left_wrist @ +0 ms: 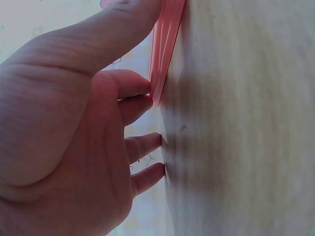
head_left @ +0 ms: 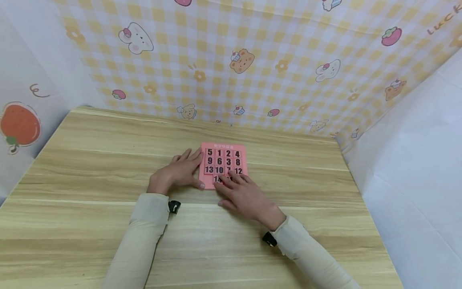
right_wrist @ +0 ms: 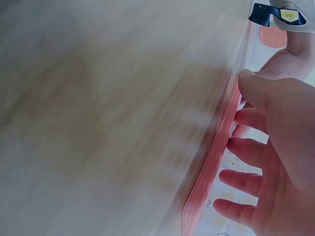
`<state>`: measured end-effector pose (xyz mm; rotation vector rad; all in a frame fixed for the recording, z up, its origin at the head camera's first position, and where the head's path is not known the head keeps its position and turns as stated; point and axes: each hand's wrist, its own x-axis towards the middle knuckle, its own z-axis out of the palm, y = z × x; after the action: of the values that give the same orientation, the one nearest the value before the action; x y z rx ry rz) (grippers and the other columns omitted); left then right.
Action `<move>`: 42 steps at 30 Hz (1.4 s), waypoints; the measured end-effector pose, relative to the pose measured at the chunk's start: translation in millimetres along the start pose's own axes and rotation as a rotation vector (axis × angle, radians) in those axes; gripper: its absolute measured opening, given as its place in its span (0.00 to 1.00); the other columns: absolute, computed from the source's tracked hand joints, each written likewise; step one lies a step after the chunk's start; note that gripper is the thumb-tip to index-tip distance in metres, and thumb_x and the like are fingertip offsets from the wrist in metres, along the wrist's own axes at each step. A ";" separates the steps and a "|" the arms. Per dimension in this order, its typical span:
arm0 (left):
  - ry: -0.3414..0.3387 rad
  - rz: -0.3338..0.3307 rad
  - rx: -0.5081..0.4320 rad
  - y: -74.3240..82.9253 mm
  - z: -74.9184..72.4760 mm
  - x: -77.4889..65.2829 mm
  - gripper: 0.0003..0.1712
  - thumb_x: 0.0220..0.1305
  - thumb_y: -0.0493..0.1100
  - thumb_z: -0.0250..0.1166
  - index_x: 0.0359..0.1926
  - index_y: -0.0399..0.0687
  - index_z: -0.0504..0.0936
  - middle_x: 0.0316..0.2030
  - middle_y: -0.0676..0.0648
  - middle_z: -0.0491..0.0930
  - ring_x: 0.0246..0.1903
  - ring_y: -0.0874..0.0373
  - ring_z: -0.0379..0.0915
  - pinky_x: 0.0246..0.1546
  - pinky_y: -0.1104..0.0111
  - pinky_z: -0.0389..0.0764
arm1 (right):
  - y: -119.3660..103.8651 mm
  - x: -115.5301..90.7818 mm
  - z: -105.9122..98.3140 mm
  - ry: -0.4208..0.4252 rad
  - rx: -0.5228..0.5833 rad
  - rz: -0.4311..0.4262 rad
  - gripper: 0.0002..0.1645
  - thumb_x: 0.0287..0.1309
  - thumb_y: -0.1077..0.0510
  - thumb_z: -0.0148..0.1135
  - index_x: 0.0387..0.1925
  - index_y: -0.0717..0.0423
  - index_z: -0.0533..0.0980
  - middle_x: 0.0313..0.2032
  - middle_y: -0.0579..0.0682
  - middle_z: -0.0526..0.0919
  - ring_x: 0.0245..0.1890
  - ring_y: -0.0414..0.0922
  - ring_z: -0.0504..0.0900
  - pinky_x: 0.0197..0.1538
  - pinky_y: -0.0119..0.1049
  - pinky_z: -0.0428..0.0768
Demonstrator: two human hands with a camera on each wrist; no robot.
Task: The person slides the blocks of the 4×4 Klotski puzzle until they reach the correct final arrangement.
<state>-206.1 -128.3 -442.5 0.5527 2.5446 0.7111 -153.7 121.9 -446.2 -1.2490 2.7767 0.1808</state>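
Concealed, Cropped and Illegible Parts

Number puzzle (head_left: 208, 180): lower right corner hidden under the right hand (head_left: 248, 197); left edge partly covered by the left hand (head_left: 176, 172); numbered face turned out of sight in both wrist views.
Bottom row of tiles (head_left: 216, 180): number right of 14 mostly covered.
Tile 7 (head_left: 229, 169): lower part behind a fingertip.
Heading (head_left: 223, 146): too small to read.
Sleeves (head_left: 137, 241): cut off by the head view's lower edge.
Table (head_left: 198, 249): front edge out of frame; grain blurred in wrist views.
Thumb (left_wrist: 118, 34): cropped at top.
Strap label (right_wrist: 289, 15): illegible.
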 end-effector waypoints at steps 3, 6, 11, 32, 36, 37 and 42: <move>-0.001 -0.001 -0.001 0.0 0.1 0.5 0.64 0.54 0.58 0.73 0.78 0.39 0.43 0.79 0.42 0.34 0.77 0.37 0.24 0.75 0.42 0.36 | 0.7 -0.8 -0.1 -0.001 0.004 0.002 0.36 0.72 0.34 0.43 0.75 0.41 0.61 0.75 0.47 0.60 0.75 0.56 0.58 0.73 0.57 0.60; -0.002 0.002 -0.002 -0.2 0.2 1.0 0.64 0.55 0.58 0.73 0.78 0.39 0.43 0.79 0.42 0.34 0.77 0.36 0.24 0.75 0.42 0.36 | 0.8 -1.5 -0.7 -0.003 0.008 0.002 0.36 0.72 0.34 0.43 0.75 0.41 0.61 0.75 0.47 0.59 0.75 0.56 0.58 0.73 0.57 0.60; -0.006 0.004 -0.005 -0.2 -0.1 0.2 0.64 0.54 0.58 0.73 0.78 0.39 0.43 0.79 0.42 0.33 0.77 0.36 0.23 0.75 0.42 0.36 | 1.3 -2.4 -0.5 -0.002 0.010 0.001 0.35 0.72 0.34 0.43 0.74 0.41 0.62 0.75 0.47 0.60 0.75 0.56 0.59 0.73 0.57 0.61; -0.008 -0.002 0.003 -1.4 1.1 0.9 0.65 0.54 0.59 0.73 0.78 0.40 0.42 0.79 0.43 0.33 0.77 0.38 0.23 0.75 0.43 0.36 | 1.4 5.9 -5.6 0.013 0.019 0.001 0.36 0.72 0.34 0.43 0.75 0.41 0.60 0.75 0.47 0.60 0.75 0.56 0.57 0.74 0.56 0.59; -0.012 -0.001 0.002 -1.3 1.1 1.3 0.65 0.55 0.60 0.73 0.78 0.40 0.42 0.79 0.44 0.32 0.77 0.38 0.22 0.75 0.43 0.35 | -0.5 11.1 -8.0 -0.003 0.014 0.006 0.36 0.72 0.34 0.42 0.75 0.40 0.60 0.76 0.47 0.58 0.76 0.56 0.56 0.74 0.56 0.60; -0.011 0.001 0.004 -1.3 1.0 1.5 0.65 0.55 0.60 0.73 0.78 0.40 0.42 0.79 0.43 0.32 0.77 0.38 0.23 0.75 0.43 0.36 | -0.8 12.6 -8.2 -0.003 0.013 0.007 0.36 0.72 0.34 0.42 0.75 0.40 0.60 0.76 0.47 0.58 0.76 0.56 0.56 0.74 0.57 0.60; -0.009 0.002 0.011 -1.0 0.3 2.3 0.64 0.55 0.60 0.73 0.78 0.40 0.43 0.79 0.43 0.33 0.77 0.38 0.23 0.75 0.43 0.37 | -0.9 19.2 -8.2 0.011 -0.001 0.015 0.36 0.73 0.35 0.43 0.75 0.40 0.59 0.76 0.48 0.58 0.75 0.55 0.57 0.73 0.56 0.61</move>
<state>-208.1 -127.9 -444.0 0.5611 2.5412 0.6948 -166.0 106.0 -440.7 -1.2331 2.7965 0.1763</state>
